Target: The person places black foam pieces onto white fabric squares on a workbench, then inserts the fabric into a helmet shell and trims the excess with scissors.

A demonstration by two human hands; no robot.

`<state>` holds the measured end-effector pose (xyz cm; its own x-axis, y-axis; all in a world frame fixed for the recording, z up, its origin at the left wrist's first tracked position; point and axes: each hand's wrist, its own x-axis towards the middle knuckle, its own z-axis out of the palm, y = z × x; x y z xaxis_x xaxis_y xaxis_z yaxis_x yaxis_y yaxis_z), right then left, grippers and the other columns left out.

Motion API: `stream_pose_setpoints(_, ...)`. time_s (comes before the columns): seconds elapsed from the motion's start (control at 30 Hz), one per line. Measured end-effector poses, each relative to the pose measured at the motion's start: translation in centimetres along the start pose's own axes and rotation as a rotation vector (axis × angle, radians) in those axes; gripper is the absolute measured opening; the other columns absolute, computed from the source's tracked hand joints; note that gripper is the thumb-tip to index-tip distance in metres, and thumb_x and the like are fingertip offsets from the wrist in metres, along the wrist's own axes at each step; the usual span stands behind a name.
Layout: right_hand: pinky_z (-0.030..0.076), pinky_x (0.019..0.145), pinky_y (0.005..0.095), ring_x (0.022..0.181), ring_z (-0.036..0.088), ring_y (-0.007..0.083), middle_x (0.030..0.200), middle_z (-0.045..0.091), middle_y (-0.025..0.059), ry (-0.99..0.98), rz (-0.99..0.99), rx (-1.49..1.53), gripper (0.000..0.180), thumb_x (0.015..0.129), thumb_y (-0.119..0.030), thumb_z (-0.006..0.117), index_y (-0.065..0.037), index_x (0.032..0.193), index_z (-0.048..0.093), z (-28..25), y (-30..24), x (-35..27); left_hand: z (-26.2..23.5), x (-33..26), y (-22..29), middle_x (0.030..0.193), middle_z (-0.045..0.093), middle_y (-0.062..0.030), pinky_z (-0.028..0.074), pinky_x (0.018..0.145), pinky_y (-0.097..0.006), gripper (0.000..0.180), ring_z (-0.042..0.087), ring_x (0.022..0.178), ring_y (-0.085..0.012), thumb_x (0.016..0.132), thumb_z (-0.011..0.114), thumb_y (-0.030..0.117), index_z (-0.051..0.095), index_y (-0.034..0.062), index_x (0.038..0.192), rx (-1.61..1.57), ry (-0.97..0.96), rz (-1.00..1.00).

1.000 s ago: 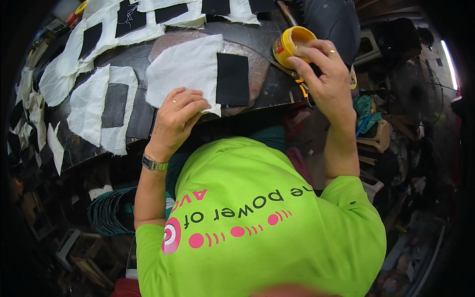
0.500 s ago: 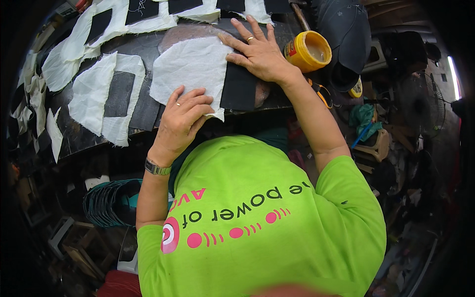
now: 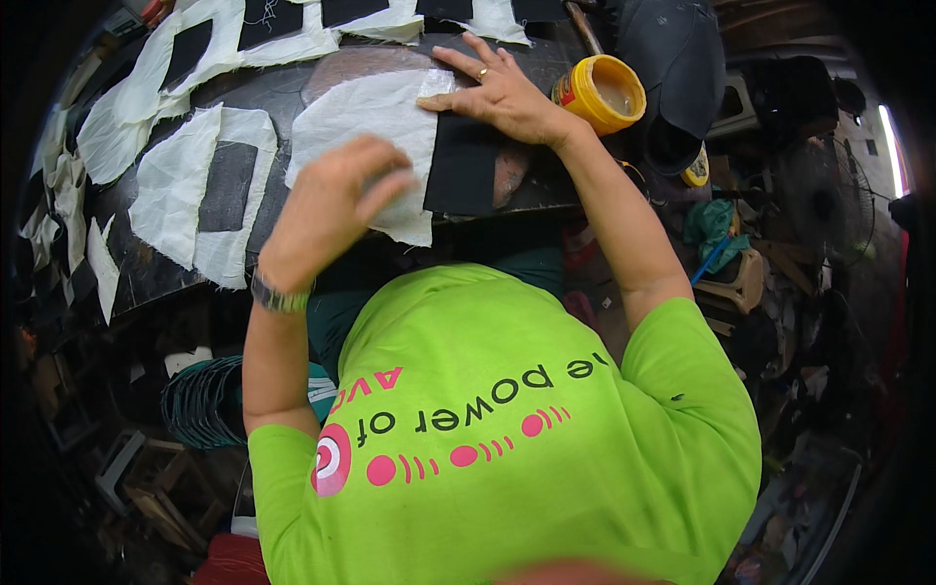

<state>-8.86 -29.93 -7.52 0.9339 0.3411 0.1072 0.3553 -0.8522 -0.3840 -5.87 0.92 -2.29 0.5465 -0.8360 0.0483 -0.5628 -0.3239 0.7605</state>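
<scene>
A white cloth piece (image 3: 363, 105) lies on the dark worktable (image 3: 546, 195), its right part over a black rectangular piece (image 3: 462, 168). My right hand (image 3: 499, 96) rests with spread fingers at the cloth's upper right corner, thumb on its edge. Raised over the lower left of the cloth, my left hand (image 3: 331, 200) is blurred; its fingers are loosely bent, the thumb stands apart, and nothing shows in it. To the left lies another white cloth (image 3: 175, 190) with a dark patch (image 3: 228, 180) beside it.
An open yellow jar (image 3: 600, 95) stands right of my right hand, beside a tool handle (image 3: 585, 27) and a large black curved item (image 3: 671, 68). White cloth strips with black pieces (image 3: 268, 27) line the far side. A green bag (image 3: 710, 226) lies lower right.
My left hand has lifted off the cloth's lower edge and swung left. My right hand has shifted slightly left and away from me, its thumb now on the cloth's upper right edge.
</scene>
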Motion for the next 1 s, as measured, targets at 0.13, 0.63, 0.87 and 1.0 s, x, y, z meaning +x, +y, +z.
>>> stream_pose_setpoints(0.13, 0.000, 0.128, 0.0468, 0.156, 0.022, 0.0281, 0.163, 0.040, 0.0055, 0.119, 0.200, 0.582, 0.088, 0.099, -0.077, 0.009, -0.023, 0.140, 0.065, -0.9, 0.0, 0.6, 0.3, 6.6, -2.4, 0.117, 0.068, -0.0138, 0.052, 0.095, -0.040, 0.027, 0.065, 0.112, -0.0324, 0.094, 0.072, 0.021, 0.070, 0.0020, 0.112, 0.283, 0.326, 0.110)
stream_pose_setpoints(0.63, 0.012, 0.125, 0.0500, 0.155, 0.021, 0.0343, 0.159, 0.042, 0.0149, 0.349, 0.023, 0.527, 0.082, 0.102, -0.072, 0.025, -0.010, 0.135, 0.068, -2.7, -7.9, -5.4, -0.8, 11.7, -3.7, 0.094, 0.077, -0.0068, 0.054, 0.073, -0.028, 0.027, 0.070, 0.083, -0.0108, 0.093, 0.078, 0.027, 0.075, 0.0047, 0.108, 0.082, 0.446, 0.105)
stream_pose_setpoints(0.87, 0.015, 0.120, 0.0651, 0.153, 0.022, 0.0368, 0.160, 0.040, 0.0090, 0.251, 0.025, -0.232, 0.043, 0.098, -0.059, 0.054, -0.033, 0.128, 0.071, 0.5, -9.1, -5.1, -0.1, 13.7, -6.3, 0.095, 0.078, -0.0071, 0.054, 0.074, -0.028, 0.029, 0.071, 0.083, -0.0126, 0.093, 0.078, 0.028, 0.075, 0.0048, 0.110, 0.011, 0.459, 0.118)
stream_pose_setpoints(1.0, 0.012, 0.119, 0.0690, 0.156, 0.018, 0.0332, 0.165, 0.033, 0.0064, 0.162, 0.012, -0.428, 0.056, 0.095, -0.064, 0.053, -0.039, 0.144, 0.056, 1.6, -9.5, -5.5, 0.8, 13.8, -7.5, 0.097, 0.078, -0.0076, 0.054, 0.073, -0.028, 0.031, 0.071, 0.084, -0.0133, 0.092, 0.078, 0.029, 0.075, 0.0050, 0.111, -0.019, 0.488, 0.086)
